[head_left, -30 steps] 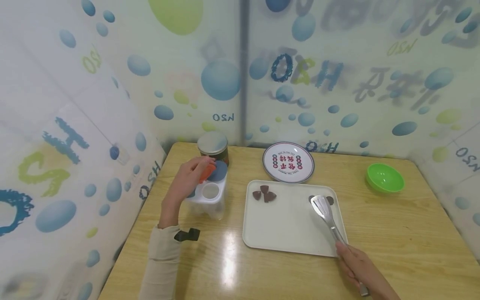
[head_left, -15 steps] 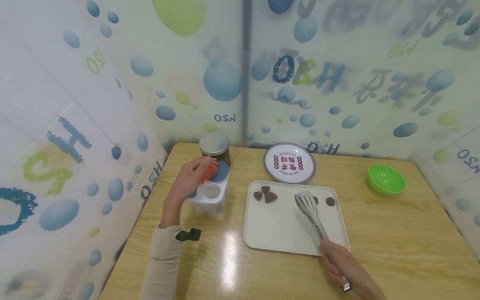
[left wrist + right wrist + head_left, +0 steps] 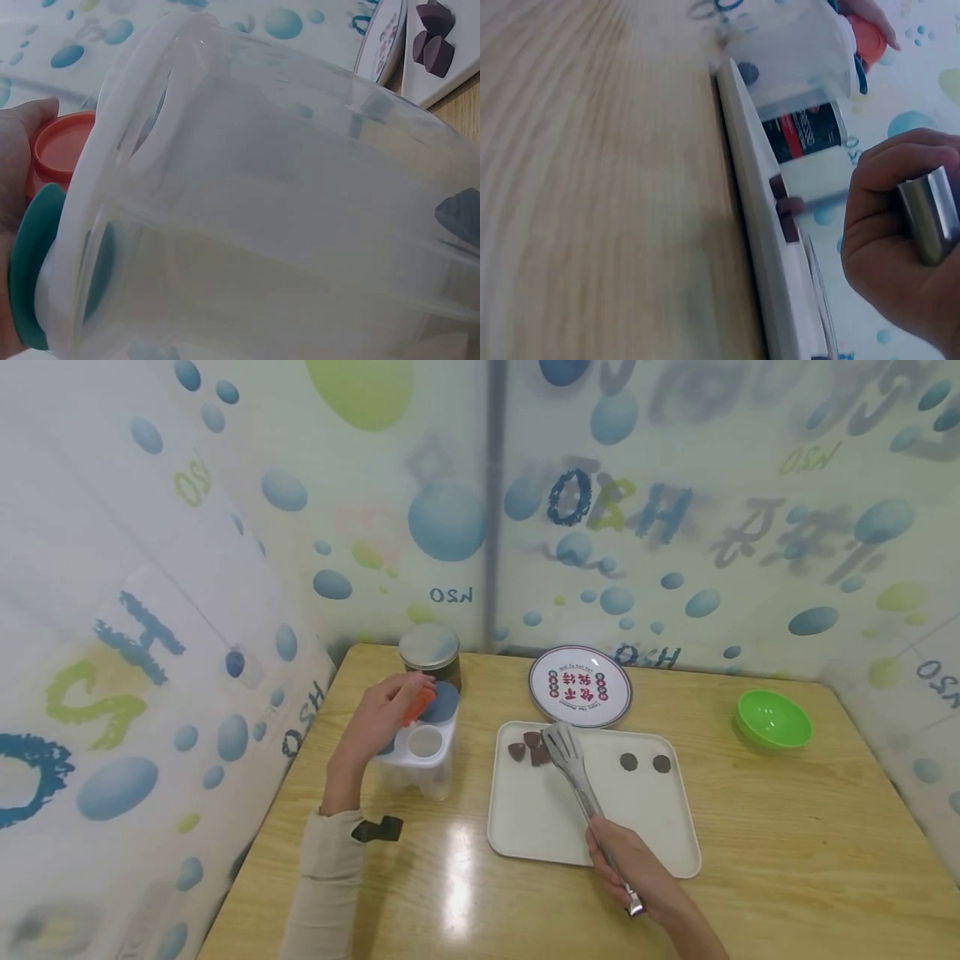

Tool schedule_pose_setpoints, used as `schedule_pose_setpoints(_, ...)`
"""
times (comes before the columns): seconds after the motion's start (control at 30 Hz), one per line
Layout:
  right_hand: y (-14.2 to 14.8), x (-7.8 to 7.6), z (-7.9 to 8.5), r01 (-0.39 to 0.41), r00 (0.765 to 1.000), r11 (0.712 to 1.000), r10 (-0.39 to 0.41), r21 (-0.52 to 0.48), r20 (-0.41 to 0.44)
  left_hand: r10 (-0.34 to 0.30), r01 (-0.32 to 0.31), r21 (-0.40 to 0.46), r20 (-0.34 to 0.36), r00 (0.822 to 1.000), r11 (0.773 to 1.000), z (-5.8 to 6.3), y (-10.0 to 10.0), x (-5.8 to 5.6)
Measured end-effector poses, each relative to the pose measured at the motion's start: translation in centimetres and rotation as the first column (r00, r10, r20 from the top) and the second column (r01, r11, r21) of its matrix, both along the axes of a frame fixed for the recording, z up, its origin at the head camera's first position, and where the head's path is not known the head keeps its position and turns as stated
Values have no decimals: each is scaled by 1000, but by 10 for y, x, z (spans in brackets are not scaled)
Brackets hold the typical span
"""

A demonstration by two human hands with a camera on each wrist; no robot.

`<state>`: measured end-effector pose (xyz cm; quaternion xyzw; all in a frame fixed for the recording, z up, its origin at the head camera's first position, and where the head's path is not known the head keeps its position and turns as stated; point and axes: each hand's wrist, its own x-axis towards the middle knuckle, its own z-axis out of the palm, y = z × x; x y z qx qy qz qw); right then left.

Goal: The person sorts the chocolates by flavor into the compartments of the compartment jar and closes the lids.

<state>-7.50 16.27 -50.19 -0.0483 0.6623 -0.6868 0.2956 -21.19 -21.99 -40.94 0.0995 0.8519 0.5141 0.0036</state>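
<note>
Against a bubble-printed wall (image 3: 447,522), the wooden bench (image 3: 765,835) bears a pale tray (image 3: 532,814) with tongs (image 3: 573,766) above it.

The tongs have just swung from the dark discs (image 3: 628,762) at the tray's right to the brown pieces (image 3: 536,755) near its far left, seemingly shifting the work there. At the tray's near edge, the right hand (image 3: 633,864) curls its fingers round the tongs; whether their tips pinch anything, I cannot tell. Left of the tray, the left hand's (image 3: 381,718) fingers curl over an orange lid (image 3: 420,703).
</note>
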Motion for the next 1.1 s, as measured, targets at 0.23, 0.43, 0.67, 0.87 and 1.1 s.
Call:
schedule_pose_setpoints(0.23,-39,-14,9,-27,996,999,29,21,-88,5,-5,-17,6,1000,1000,0,-1,1)
schedule_pose_setpoints(0.43,-68,-23,14,-84,973,996,84,7,-217,7,-7,-12,22,1000,1000,-1,0,-1)
schedule_pose_setpoints(0.67,-101,-31,16,-90,967,996,92,20,-238,16,-15,-17,8,1000,1000,-3,-2,-2)
schedule_pose_setpoints(0.87,-101,-27,14,-55,970,987,89,153,-226,9,-9,-6,26,1000,1000,-5,-1,-3)
schedule_pose_setpoints(1.1,-63,7,16,-4,874,855,255,518,-415,-2,2,-4,5,1000,1000,1,0,-3)
